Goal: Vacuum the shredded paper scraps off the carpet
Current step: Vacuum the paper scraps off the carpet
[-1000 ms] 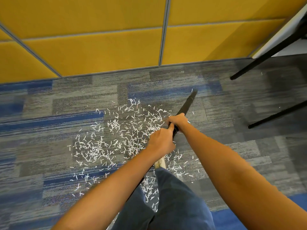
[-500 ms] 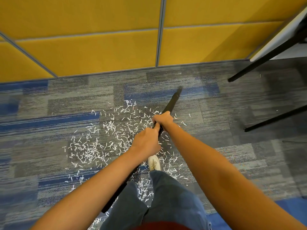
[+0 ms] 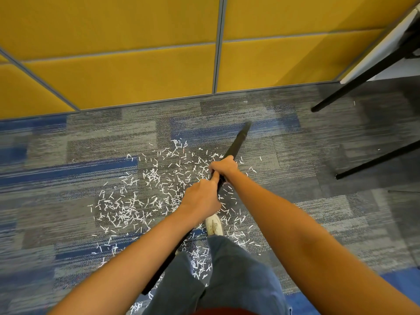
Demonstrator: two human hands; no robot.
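Several white shredded paper scraps point(image 3: 145, 196) lie scattered over the grey and blue carpet point(image 3: 68, 201) in front of me. A black vacuum wand point(image 3: 237, 142) slants from lower left to upper right, its nozzle tip blurred near the far edge of the scraps. My right hand point(image 3: 223, 165) grips the wand further up. My left hand point(image 3: 201, 198) grips it just behind. The wand's lower part runs under my left forearm.
Yellow partition panels point(image 3: 136, 71) stand along the far side. Black table legs point(image 3: 363, 69) and a floor bar point(image 3: 381, 159) are at the right. My white shoe point(image 3: 213, 225) and my trouser leg point(image 3: 234, 276) stand among the scraps.
The wand's tip swung left over the half second after the first frame, then slightly back right. Both hands kept their hold. My foot has stepped forward into view.
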